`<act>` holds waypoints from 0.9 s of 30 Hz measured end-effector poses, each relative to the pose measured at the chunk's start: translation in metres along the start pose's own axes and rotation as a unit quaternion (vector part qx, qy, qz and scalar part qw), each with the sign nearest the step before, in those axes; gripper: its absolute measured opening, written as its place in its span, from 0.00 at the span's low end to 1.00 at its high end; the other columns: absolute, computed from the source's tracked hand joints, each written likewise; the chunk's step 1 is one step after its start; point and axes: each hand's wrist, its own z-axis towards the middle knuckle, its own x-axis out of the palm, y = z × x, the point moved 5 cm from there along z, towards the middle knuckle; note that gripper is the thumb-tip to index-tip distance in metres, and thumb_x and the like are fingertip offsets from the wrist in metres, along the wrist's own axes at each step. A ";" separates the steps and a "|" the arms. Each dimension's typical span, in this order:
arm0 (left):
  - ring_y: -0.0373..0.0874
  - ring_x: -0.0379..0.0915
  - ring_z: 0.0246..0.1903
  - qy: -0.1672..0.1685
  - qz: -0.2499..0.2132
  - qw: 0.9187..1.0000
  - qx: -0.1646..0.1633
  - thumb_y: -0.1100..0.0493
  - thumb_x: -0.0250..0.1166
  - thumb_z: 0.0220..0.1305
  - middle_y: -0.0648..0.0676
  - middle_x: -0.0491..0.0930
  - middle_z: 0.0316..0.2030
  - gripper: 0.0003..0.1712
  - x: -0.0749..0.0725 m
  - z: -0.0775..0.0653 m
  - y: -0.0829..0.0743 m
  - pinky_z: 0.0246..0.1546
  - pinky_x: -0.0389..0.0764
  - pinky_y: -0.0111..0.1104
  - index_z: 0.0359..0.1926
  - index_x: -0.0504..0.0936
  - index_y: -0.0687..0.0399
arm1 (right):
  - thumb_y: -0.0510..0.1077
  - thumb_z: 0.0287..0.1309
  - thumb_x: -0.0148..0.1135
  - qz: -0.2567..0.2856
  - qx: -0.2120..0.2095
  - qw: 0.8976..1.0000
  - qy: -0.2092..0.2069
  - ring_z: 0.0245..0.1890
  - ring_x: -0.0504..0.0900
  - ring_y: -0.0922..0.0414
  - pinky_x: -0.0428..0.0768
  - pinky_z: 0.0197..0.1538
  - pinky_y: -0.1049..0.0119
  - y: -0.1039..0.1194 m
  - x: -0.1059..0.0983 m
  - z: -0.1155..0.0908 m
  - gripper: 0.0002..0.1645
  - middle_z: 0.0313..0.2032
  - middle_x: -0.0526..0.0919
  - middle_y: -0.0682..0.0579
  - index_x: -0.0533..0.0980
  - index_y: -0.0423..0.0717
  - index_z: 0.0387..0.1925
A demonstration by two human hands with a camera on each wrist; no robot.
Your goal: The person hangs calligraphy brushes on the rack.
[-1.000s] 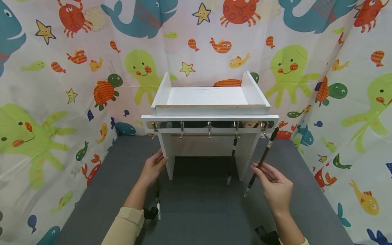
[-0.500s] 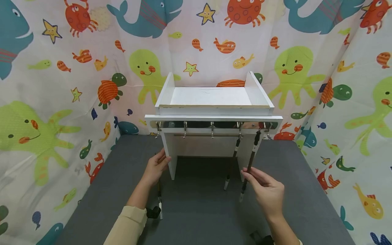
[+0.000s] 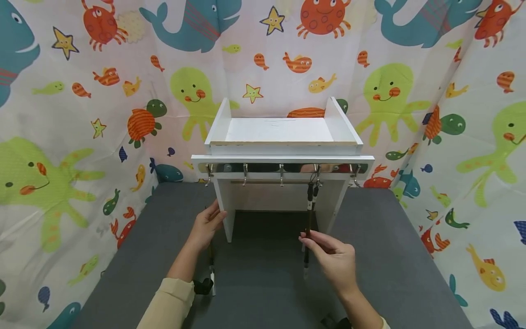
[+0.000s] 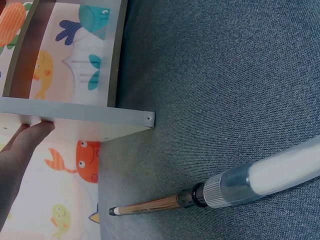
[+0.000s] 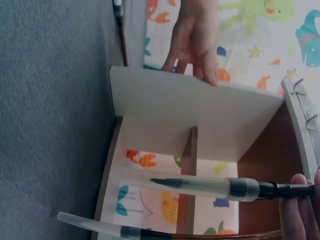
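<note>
White rack | left hand grips its side | right hand pinches front brush | risk: crowding at hook could tangle or dislodge rear brush

A white cloth printed with sea creatures rises ahead of me and runs down both my sides, creased in places. Facing me near the top I see a teal whale with red stripes, a spotted red crab to its right, and a yellow star between the two. Lower down, a lime-green octopus smiles on the right; a larger green octopus spreads over the cloth at my left, with an orange-shelled turtle beyond it. On my right swims a yellow fish. Below me lies a dark grey desk; from my left wrist its surface shows a speckled, woven texture.
</note>
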 end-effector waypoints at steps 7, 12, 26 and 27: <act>0.58 0.60 0.73 -0.003 0.005 1.000 -0.010 0.52 0.60 0.75 0.56 0.58 0.77 0.36 -0.001 0.000 0.003 0.60 0.73 0.56 0.78 0.59 0.48 | 0.24 0.54 0.69 -0.022 0.051 0.997 0.046 0.38 0.91 0.54 0.87 0.43 0.63 -0.008 0.011 -0.006 0.16 0.38 0.88 0.34 0.84 0.32 0.46; 0.57 0.59 0.73 0.001 0.002 1.000 -0.008 0.53 0.59 0.75 0.56 0.57 0.77 0.36 0.000 -0.001 0.002 0.61 0.73 0.56 0.78 0.58 0.49 | 0.30 0.57 0.70 -0.022 0.099 0.992 0.072 0.38 0.91 0.54 0.87 0.43 0.62 -0.015 0.017 -0.010 0.13 0.38 0.89 0.36 0.85 0.34 0.46; 0.58 0.59 0.73 -0.001 0.004 1.000 -0.002 0.53 0.60 0.75 0.56 0.58 0.77 0.36 0.000 0.000 0.000 0.60 0.73 0.56 0.78 0.58 0.49 | 0.32 0.59 0.70 -0.018 0.133 0.989 0.069 0.38 0.91 0.54 0.87 0.42 0.63 -0.020 0.022 -0.013 0.13 0.38 0.89 0.36 0.85 0.36 0.46; 0.58 0.59 0.73 -0.002 0.003 1.000 -0.002 0.53 0.60 0.75 0.56 0.57 0.77 0.36 -0.001 0.000 0.000 0.60 0.73 0.57 0.78 0.58 0.49 | 0.32 0.59 0.69 -0.018 0.133 0.989 0.068 0.38 0.91 0.54 0.87 0.42 0.63 -0.020 0.022 -0.013 0.13 0.38 0.89 0.36 0.85 0.36 0.46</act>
